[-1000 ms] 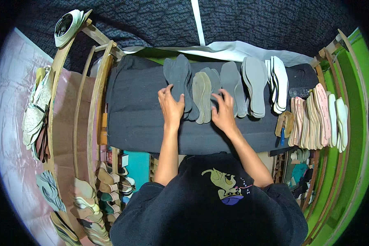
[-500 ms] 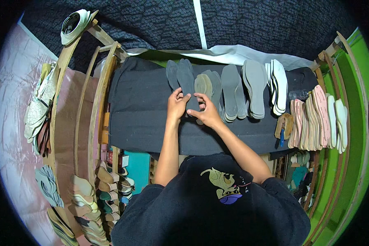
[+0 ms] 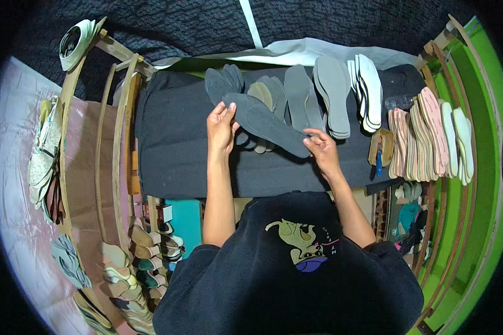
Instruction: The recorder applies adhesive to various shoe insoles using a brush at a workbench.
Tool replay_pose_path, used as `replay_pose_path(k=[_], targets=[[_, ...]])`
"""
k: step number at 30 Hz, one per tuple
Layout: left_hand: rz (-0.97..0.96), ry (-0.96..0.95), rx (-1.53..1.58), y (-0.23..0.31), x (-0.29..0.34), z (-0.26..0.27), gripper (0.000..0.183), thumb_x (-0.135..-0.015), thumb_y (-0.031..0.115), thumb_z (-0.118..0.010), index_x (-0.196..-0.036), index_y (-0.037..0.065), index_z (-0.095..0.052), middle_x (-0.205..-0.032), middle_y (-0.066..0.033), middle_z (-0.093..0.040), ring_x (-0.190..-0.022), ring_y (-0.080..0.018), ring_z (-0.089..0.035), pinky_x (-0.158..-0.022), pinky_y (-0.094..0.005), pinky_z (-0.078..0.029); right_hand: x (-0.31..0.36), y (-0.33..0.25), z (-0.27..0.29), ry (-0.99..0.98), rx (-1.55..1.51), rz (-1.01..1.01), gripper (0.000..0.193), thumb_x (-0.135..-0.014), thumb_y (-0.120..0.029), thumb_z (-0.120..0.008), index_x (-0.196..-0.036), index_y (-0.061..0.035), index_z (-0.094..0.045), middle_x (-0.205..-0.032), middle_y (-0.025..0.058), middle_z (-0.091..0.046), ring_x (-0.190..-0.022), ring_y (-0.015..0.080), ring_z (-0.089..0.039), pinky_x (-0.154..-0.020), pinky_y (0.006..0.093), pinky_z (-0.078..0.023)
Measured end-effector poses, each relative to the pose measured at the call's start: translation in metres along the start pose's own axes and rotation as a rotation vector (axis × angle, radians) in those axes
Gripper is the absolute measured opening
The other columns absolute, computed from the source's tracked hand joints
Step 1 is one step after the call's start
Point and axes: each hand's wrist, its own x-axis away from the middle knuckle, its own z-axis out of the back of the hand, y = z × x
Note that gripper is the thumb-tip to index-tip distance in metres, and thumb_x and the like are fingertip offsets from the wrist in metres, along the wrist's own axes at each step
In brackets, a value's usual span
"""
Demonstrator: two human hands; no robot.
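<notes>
Between both hands I hold a dark grey insole [image 3: 265, 125] slantwise above the table. My left hand [image 3: 222, 125] pinches its wide upper-left end, and my right hand [image 3: 321, 149] grips its narrower lower-right end. Behind it, several dark grey insoles [image 3: 223, 80] lie fanned out on the cloth. Partly hidden under the held piece is a pile with an olive-beige insole [image 3: 260, 94] on top. To its right come piles of grey insoles [image 3: 300, 89], more lighter grey insoles [image 3: 331, 92] and white insoles [image 3: 368, 92].
A dark cloth [image 3: 173, 139] covers the table. At the right stand stacked pink and beige insoles [image 3: 419, 139], a small tan holder [image 3: 381, 146] with a blue-handled tool, and a clear bottle [image 3: 399, 101]. Wooden racks [image 3: 123, 117] flank both sides, with shoe parts [image 3: 123, 279] at the lower left.
The dark insole has been lifted off its pile and turned from upright to slanting. My hands have spread apart, the right one moving further right. The whole view has shifted slightly.
</notes>
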Motion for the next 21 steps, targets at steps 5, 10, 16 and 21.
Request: replay_pose_path(k=[5,10,16,21], targets=[[0.061,0.13,-0.306,-0.015,0.031,-0.018,0.024,-0.106,0.018,-0.068,-0.117,-0.003,-0.068,-0.101,-0.01,-0.078,-0.086,-0.0144,-0.074,-0.078,-0.0319,-0.064,0.014,0.006,0.036,0.255,-0.113,-0.045,0.023,-0.101,-0.017,-0.074,-0.119,-0.0043,-0.071,-0.095,-0.0006,-0.073,-0.079,0.0043,-0.063,-0.055,0.0203,-0.051],[0.194,0.033,-0.531,-0.032,0.067,-0.017,0.027,-0.104,0.017,-0.07,-0.125,0.0,-0.071,-0.106,-0.0087,-0.078,-0.09,-0.0123,-0.073,-0.076,-0.0282,-0.061,0.022,0.013,0.074,0.241,-0.037,-0.042,0.027,-0.101,-0.011,-0.071,-0.127,-0.0018,-0.068,-0.119,0.008,-0.072,-0.09,0.0076,-0.067,-0.063,0.023,-0.054],[0.151,-0.082,-0.832,-0.092,0.102,-0.004,0.036,-0.092,0.003,-0.08,-0.126,0.004,-0.073,-0.119,-0.005,-0.076,-0.098,-0.0098,-0.068,-0.079,-0.0249,-0.054,0.038,0.031,0.126,0.075,0.175,-0.019,0.048,-0.094,0.009,-0.065,-0.141,-0.0017,-0.062,-0.137,0.0126,-0.063,-0.093,0.0074,-0.062,-0.067,0.0243,-0.057],[-0.135,-0.061,-1.18,-0.133,0.112,-0.025,0.042,-0.082,0.009,-0.088,-0.12,0.005,-0.074,-0.121,-0.0116,-0.072,-0.108,-0.0265,-0.07,-0.091,-0.037,-0.055,0.037,0.041,0.117,0.053,0.523,0.006,0.056,-0.085,0.006,-0.072,-0.139,-0.0033,-0.063,-0.133,0.0181,-0.058,-0.103,0.0185,-0.064,-0.082,0.0336,-0.06]])
